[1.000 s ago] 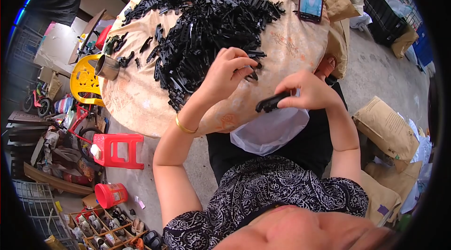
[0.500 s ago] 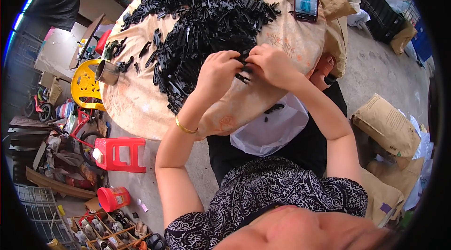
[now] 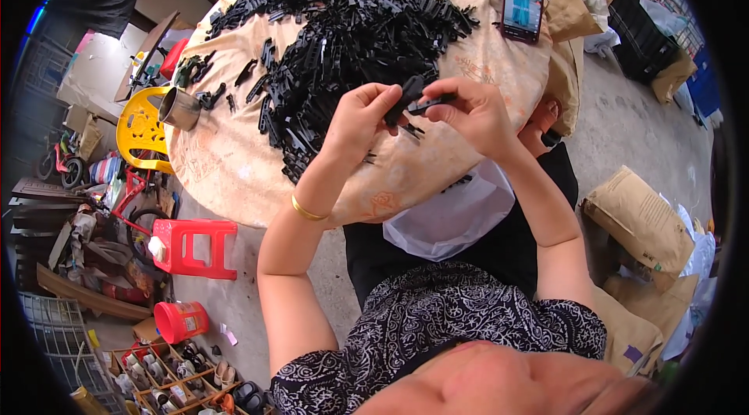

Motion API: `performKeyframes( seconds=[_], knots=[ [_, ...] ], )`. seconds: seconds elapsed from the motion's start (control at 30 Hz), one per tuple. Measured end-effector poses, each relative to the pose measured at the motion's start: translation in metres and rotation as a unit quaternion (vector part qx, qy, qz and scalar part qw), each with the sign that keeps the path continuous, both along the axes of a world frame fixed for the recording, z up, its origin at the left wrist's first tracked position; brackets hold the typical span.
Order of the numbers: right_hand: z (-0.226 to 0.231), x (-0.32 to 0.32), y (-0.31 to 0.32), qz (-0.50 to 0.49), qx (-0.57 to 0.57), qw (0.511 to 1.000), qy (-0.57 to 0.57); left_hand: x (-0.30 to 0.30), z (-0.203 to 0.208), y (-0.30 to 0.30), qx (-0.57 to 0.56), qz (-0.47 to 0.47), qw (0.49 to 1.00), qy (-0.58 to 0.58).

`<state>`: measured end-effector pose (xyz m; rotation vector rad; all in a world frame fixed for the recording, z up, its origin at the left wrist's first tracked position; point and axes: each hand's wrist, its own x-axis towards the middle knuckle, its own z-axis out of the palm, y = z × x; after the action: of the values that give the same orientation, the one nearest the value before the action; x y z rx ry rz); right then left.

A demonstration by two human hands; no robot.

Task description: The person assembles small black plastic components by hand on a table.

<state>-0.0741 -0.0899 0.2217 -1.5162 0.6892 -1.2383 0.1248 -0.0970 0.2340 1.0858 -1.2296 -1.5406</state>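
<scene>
A large heap of narrow black plastic pieces [image 3: 335,64] covers the middle of the round cloth-covered table [image 3: 499,64]; their exact kind is too small to tell. At the heap's near right edge, my left hand [image 3: 361,120] is closed around dark black pieces [image 3: 404,100], thumb on top. Just to its right, my right hand [image 3: 476,115] pinches a slim black piece [image 3: 434,104] between thumb and fingers, its end meeting what the left hand holds. A few loose pieces lie on the cloth below the hands. An open white plastic bag [image 3: 452,216] rests on my lap.
A phone [image 3: 523,0] leans against a metal cup at the far right. Another metal cup [image 3: 179,109] stands at the table's left edge, by a yellow chair [image 3: 140,130]. A red stool [image 3: 195,247] is on the floor at left; paper sacks [image 3: 640,216] lie at right.
Both hands have lifted slightly from the heap and moved apart. A slim black piece now shows between the right fingers, and dark pieces show in the left. The whole view has shifted slightly.
</scene>
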Motion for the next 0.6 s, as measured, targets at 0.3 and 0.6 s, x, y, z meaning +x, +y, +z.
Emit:
performKeyframes(
  seconds=[0.3, 0.6],
  knots=[
    [-0.019, 0.001, -0.002, -0.107, -0.184, 0.973, 0.093, -0.014, -0.001, 0.015, -0.11, -0.045, 0.991, -0.055],
    [-0.005, -0.008, -0.006, -0.166, -0.345, 0.901, 0.206, -0.008, -0.005, 0.012, -0.172, -0.081, 0.974, -0.121]
  ],
)
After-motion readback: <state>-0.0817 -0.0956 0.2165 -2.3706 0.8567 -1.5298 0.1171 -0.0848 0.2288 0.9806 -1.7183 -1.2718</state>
